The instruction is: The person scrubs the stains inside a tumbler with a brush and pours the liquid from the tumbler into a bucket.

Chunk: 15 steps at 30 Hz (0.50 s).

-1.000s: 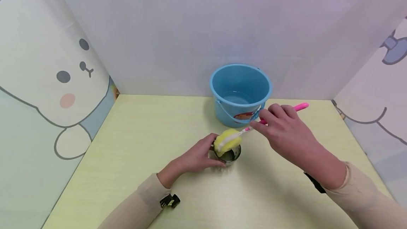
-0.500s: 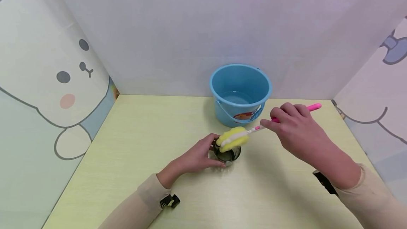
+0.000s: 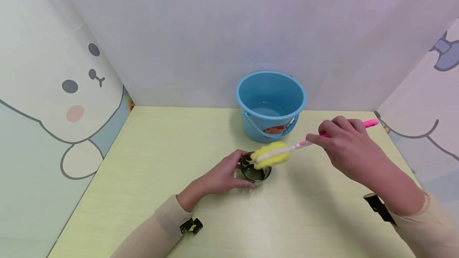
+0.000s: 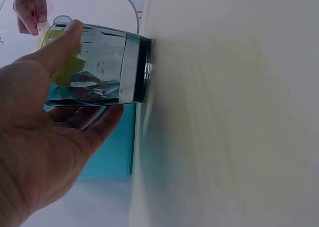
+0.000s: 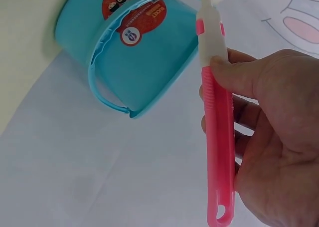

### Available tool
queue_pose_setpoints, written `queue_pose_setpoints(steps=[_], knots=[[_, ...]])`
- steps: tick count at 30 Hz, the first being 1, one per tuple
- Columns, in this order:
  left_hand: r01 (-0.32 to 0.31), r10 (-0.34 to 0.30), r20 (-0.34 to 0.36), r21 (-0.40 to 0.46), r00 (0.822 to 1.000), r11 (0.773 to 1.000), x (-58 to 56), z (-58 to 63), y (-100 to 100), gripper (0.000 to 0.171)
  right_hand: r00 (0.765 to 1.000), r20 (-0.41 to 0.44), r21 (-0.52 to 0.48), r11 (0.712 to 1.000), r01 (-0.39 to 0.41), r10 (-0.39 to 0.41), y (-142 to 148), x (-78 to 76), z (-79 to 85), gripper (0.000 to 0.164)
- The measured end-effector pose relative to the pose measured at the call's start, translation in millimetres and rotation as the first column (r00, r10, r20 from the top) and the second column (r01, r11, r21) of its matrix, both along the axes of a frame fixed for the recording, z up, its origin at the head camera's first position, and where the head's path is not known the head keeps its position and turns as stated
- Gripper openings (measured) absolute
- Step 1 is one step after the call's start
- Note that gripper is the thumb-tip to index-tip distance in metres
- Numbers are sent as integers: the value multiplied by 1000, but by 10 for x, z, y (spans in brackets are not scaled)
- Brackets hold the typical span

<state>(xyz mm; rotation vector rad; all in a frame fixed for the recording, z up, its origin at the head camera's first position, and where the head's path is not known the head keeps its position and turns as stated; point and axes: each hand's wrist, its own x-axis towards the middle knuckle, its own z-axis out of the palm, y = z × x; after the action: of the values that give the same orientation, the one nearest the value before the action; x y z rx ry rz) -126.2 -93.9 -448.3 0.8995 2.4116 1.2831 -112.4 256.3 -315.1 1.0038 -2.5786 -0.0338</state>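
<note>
A dark, clear drinking glass [image 3: 255, 175] stands upright on the table. My left hand [image 3: 223, 175] grips its side, thumb and fingers on opposite sides in the left wrist view, where the glass [image 4: 104, 67] shows faceted walls. In my right hand [image 3: 353, 150] is a sponge cup brush, its pink handle [image 5: 218, 137] pinched between thumb and curled fingers. The brush's yellow sponge head [image 3: 272, 154] is held tilted over the mouth of the glass, overlapping its rim in the head view. Whether the sponge touches the rim I cannot tell.
Behind the glass stands a blue bucket [image 3: 251, 126] with some water in it and its handle hanging down in front. The pale yellow table [image 3: 172, 138] meets a plain wall at the back. Cartoon-printed panels [image 3: 32, 162] flank both sides.
My right hand has moved to the right with the brush, drawing the sponge head up and rightward from the glass. The left hand and the glass have stayed in place.
</note>
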Motion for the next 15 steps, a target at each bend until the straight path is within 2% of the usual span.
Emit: queue_pose_setpoints(steps=[7, 15], knots=[[-7, 7, -3, -5, 1000, 1000, 0, -8, 0, 85, 999, 27, -61, 998, 19, -17, 99, 9, -29, 51], [-10, 10, 12, -3, 1000, 1000, 7, 0, 4, 86, 1000, 15, -126, 992, 0, 2, 200, 1, -67, 51]])
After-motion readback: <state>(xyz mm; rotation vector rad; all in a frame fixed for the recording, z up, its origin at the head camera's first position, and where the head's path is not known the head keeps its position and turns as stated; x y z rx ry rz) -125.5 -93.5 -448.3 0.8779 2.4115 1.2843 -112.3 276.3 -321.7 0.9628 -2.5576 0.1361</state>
